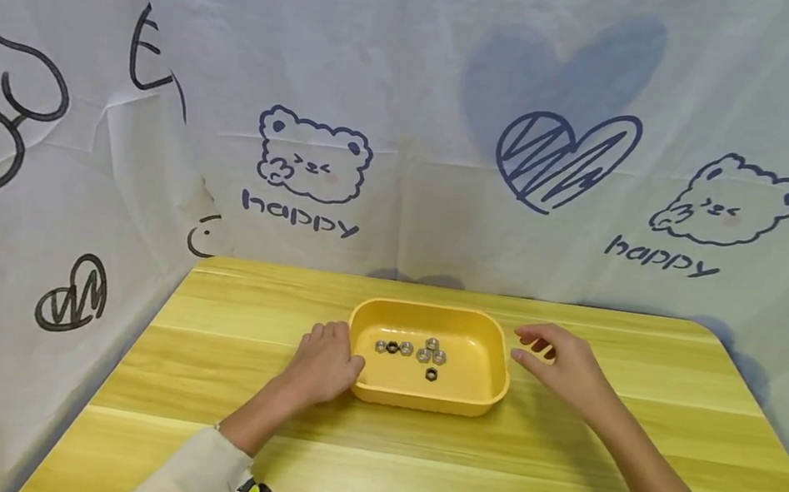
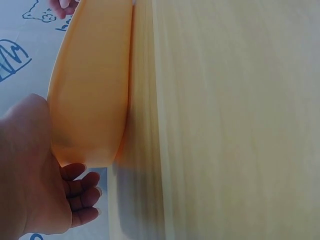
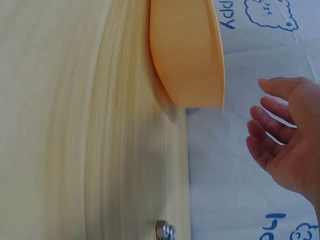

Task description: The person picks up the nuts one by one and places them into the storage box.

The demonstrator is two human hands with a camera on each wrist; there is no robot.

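Resting against the tray (image 1: 493, 352) at its 9 o'clock, the left hand (image 1: 323, 364) touches its wall, fingers relaxed; right hand (image 1: 563, 362) hovers open at 3 o'clock (nuts (image 1: 417, 353) all inside, none lifted yet)

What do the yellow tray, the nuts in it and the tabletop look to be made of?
Tray: probably moulded plastic, going by its smooth, rounded rim and even yellow colour. Nuts: metal, grey and shiny, hexagonal; one is darker. Tabletop: wood or wood-look laminate, with printed-looking grain and a faint sheen; which of the two cannot be told.
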